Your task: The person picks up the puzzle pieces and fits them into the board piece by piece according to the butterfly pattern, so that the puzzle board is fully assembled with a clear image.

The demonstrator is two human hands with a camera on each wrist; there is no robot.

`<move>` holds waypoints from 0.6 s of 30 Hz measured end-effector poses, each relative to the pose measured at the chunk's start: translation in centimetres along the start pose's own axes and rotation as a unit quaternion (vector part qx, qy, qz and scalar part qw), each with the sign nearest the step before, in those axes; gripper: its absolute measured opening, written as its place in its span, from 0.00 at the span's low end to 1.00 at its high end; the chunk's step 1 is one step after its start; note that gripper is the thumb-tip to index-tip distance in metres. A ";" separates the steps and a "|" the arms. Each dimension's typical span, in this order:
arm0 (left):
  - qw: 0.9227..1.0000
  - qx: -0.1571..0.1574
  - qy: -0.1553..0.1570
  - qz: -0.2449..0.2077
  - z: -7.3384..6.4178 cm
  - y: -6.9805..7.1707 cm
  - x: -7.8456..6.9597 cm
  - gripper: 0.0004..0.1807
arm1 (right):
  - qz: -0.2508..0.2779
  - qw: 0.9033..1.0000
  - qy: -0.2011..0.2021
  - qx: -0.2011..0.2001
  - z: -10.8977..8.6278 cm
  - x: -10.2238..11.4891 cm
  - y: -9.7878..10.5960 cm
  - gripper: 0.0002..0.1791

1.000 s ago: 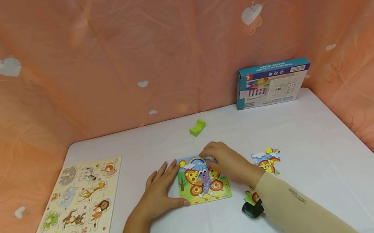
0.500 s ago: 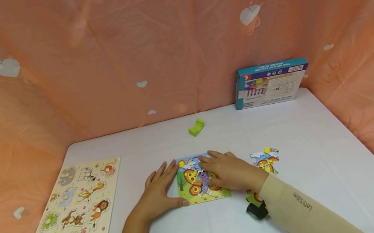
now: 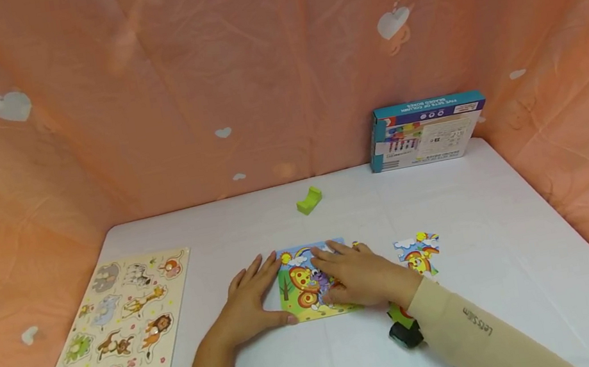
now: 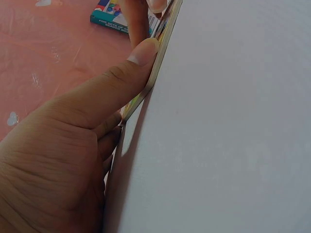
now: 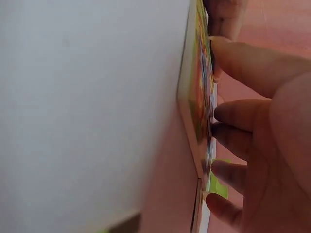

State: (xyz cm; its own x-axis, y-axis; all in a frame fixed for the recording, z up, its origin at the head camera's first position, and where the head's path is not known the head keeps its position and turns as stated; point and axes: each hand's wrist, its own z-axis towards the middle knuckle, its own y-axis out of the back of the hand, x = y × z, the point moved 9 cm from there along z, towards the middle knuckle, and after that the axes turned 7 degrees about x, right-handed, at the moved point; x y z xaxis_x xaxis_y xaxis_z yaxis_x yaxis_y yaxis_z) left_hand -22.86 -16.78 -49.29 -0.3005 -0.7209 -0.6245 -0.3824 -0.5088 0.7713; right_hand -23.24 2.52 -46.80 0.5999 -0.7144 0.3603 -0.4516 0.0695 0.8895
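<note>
A square butterfly jigsaw puzzle (image 3: 301,279) lies on the table between both hands. My left hand (image 3: 252,298) is at its left side, with the fingers extended along the far left edge and the thumb (image 4: 146,51) at the near left corner. My right hand (image 3: 364,272) lies over the puzzle's right half with the fingers reaching forward. In the right wrist view its fingertips touch the puzzle's face (image 5: 200,92); part of the picture is hidden beneath. Loose puzzle pieces (image 3: 417,255) lie to the right, and another piece (image 3: 400,314) shows partly under the right wrist.
An animal puzzle board (image 3: 115,337) lies at the left of the white table. A green curved block (image 3: 309,200) is beyond the puzzle. Against the orange curtain (image 3: 253,73), a teal-edged box (image 3: 429,132) stands at the back right.
My right hand has come down from the puzzle's far right corner and spread over its right half, shifting slightly nearer. The left hand stays in place.
</note>
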 end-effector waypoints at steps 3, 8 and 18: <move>1.000 -0.001 0.002 0.000 0.0 0.0 0.1 0.65 | -0.004 1.000 -0.002 0.005 0.0 0.2 -0.1 0.44; 1.000 -0.003 0.002 -0.002 0.0 0.0 0.0 0.65 | -0.018 1.000 -0.009 0.001 0.1 0.5 0.0 0.45; 1.000 -0.001 0.000 -0.005 -0.1 0.1 -0.1 0.65 | -0.021 0.999 -0.026 0.000 0.5 0.3 -0.3 0.47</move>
State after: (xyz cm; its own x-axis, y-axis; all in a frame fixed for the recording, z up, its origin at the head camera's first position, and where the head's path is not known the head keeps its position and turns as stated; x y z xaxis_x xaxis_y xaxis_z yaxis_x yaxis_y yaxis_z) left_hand -22.80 -16.77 -49.17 -0.2970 -0.7153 -0.6325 -0.3846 -0.5167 0.7649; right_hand -23.25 1.95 -47.08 0.5836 -0.7519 0.3067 -0.4259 0.0382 0.9040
